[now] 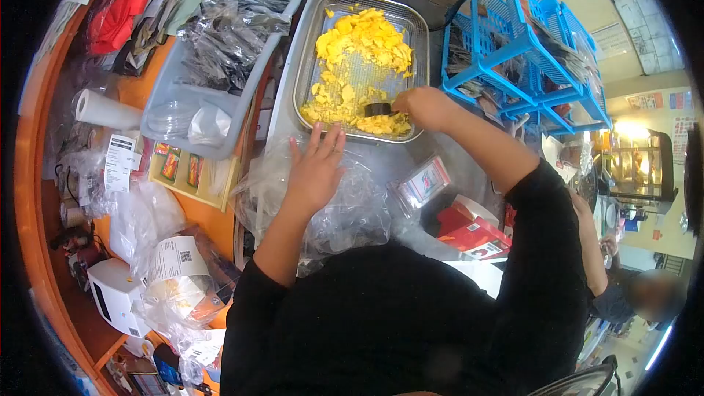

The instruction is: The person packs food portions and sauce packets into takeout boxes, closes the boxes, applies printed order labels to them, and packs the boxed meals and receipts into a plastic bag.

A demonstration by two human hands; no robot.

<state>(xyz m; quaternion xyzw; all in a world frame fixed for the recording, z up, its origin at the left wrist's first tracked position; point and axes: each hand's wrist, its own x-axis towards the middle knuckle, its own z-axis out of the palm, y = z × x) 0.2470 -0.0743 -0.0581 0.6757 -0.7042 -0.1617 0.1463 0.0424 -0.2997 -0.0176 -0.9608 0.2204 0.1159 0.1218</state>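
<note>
A metal mesh tray (419, 37) holds yellow food pieces (367, 37), heaped at its far side and spread along its near side. My right hand (422, 108) is closed round the end of a black utensil (378, 109), which rests among the pieces near the tray's right front corner. My left hand (317, 165) lies with fingers spread, fingertips at the tray's near edge, over clear plastic bags (345, 209). It holds nothing.
Blue baskets (513, 44) stand right of the tray. At left are a grey bin (158, 103) with black packets, a paper roll (108, 110) and a white device (117, 297). A red box (473, 227) lies at right. Another person (616, 297) is at far right.
</note>
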